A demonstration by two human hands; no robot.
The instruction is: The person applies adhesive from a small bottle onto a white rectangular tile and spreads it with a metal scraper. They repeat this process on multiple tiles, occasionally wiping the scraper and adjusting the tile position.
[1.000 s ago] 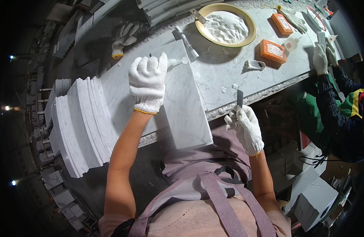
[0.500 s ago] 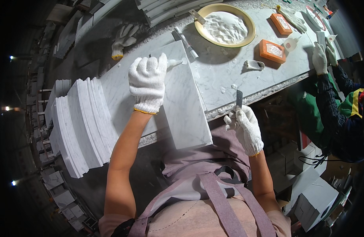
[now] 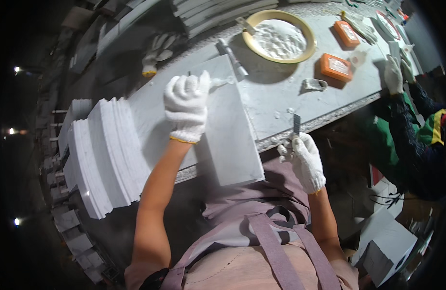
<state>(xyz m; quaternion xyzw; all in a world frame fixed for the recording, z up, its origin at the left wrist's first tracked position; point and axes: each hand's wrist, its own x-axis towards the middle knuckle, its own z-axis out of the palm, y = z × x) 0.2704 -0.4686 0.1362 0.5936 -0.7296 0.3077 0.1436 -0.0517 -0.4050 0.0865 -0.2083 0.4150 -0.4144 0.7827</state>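
My left hand (image 3: 186,104), in a white knit glove, is closed over a long pale marble slab (image 3: 230,130). From its fist a translucent nozzle (image 3: 221,82) points right toward the slab's far edge; the glove hides the rest of that small squeeze bottle. My right hand (image 3: 307,162), also gloved, is held in front of the bench edge, right of the slab. It pinches a narrow flat metal scraper (image 3: 296,123), blade pointing up and away. The slab's near end juts out past the bench edge toward my apron.
Carved marble mouldings (image 3: 104,154) stand at the left. Farther back are a yellow bowl (image 3: 309,50) of white powder, a marker (image 3: 232,57), a loose glove (image 3: 157,53) and orange boxes (image 3: 336,67). At the right, a co-worker's gloved hand (image 3: 393,75) is over the bench.
The whole view has shifted slightly, so everything appears a little lower and farther right. Both hands keep their holds, and the nozzle stays near the slab's far edge.
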